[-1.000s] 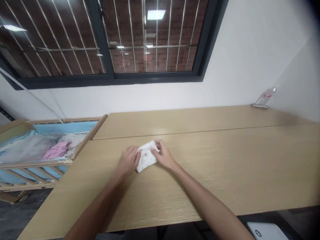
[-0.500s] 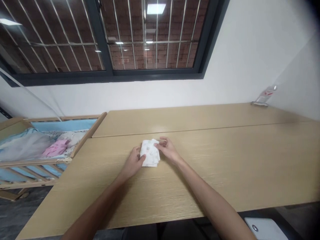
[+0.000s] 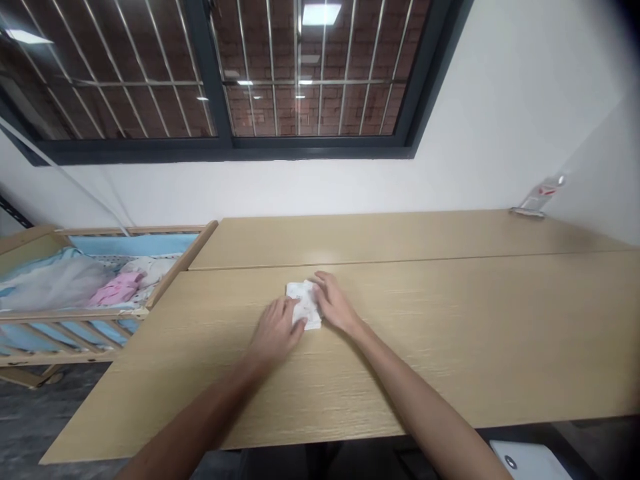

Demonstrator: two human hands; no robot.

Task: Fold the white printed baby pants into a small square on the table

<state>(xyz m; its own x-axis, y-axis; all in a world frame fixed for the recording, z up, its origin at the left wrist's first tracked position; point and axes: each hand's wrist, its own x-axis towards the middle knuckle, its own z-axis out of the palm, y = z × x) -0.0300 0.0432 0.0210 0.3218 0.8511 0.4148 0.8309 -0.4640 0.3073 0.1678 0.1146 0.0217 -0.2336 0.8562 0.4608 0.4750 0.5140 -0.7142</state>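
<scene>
Shifted since half a second ago: my left hand (image 3: 275, 330), from the left edge of the small, folded, faintly printed white cloth (image 3: 307, 301) to across its lower left part.

Item, the cloth: lying flat on the pale wood-grain tabletop (image 3: 450, 333), left of centre, near the seam, between my hands.

Item, left hand: resting on the cloth, thumb and fingers apart.

Item, right hand (image 3: 335, 303): at the cloth's right edge, fingers slightly bent; whether they grip it I cannot tell.

Item, left of the tabletop: one light wooden crib (image 3: 183, 265) with blue lining, containing a crumpled pink cloth (image 3: 117, 288) and whitish sheer netting (image 3: 60, 283).

Item, far right corner: one clear, bottle-like object with red marking (image 3: 543, 193).

Item, above: one dark-framed window (image 3: 320, 148) with metal bars.

Item, below the near edge, right: one flat white panel (image 3: 535, 460) with a round dark mark.
</scene>
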